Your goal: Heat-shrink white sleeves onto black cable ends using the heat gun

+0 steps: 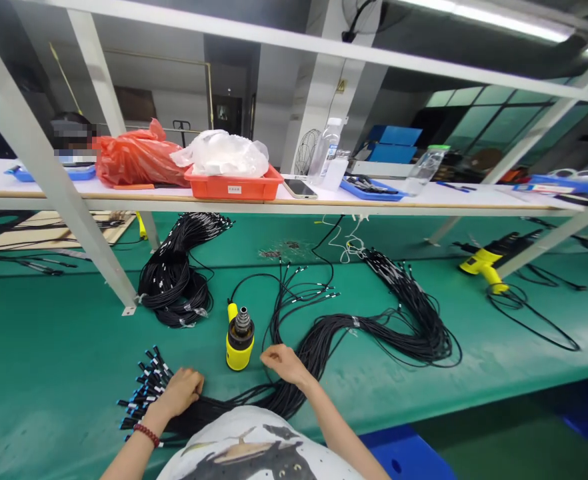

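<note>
My left hand (183, 390), with a red bead bracelet at the wrist, lies with bent fingers on a bundle of black cables, beside connectors with blue ends (147, 387). My right hand (281, 361) is closed near the middle of the long black cable bundle (319, 343); whatever its fingertips hold is too small to make out. Between and just beyond both hands stands a yellow heat gun (239, 347), its metal nozzle pointing up.
Another coiled cable bundle (174, 287) lies at the back left. A second yellow heat gun (484, 263) rests at the right. Above the green table (74, 347), a shelf (254, 208) bears a red tray (237, 187), bottles and a phone. Slanted metal posts support it.
</note>
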`<state>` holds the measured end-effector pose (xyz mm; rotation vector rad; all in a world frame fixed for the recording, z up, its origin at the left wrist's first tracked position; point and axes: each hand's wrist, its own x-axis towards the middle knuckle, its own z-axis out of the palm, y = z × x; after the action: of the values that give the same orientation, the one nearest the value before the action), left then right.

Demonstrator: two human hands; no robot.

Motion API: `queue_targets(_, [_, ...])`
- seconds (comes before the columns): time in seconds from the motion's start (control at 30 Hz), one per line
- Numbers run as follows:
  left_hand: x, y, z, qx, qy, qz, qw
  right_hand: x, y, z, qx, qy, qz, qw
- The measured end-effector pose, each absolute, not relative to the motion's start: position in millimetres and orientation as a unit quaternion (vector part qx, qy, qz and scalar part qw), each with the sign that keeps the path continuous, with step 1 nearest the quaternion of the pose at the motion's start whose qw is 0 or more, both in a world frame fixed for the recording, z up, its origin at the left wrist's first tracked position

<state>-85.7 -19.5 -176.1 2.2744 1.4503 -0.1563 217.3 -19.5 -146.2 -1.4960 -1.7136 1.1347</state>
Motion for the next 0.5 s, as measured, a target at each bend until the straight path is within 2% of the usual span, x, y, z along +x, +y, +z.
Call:
queue_targets(0.13, [-79,-24,-141,0.850,0.496,0.007,0.176,201,-42,-119,-0.499,-0.715,0.414,0.259])
queue_targets(0.3, [-50,-46,-89,0.872,0.446,0.090,0.180,172,-75,-83,-0.425,-0.776,0.406,0.229])
queue_targets(0.4, [-36,-55,-67,0.883,0.431,0.101,0.154,162,-79,-76,-0.418,-0.764,0.417,0.262])
queue_targets(0.5, [-39,-56,-50,0.875,0.453,0.101,0.140,173,-72,-79,-0.461,-0.714,0.404,0.338])
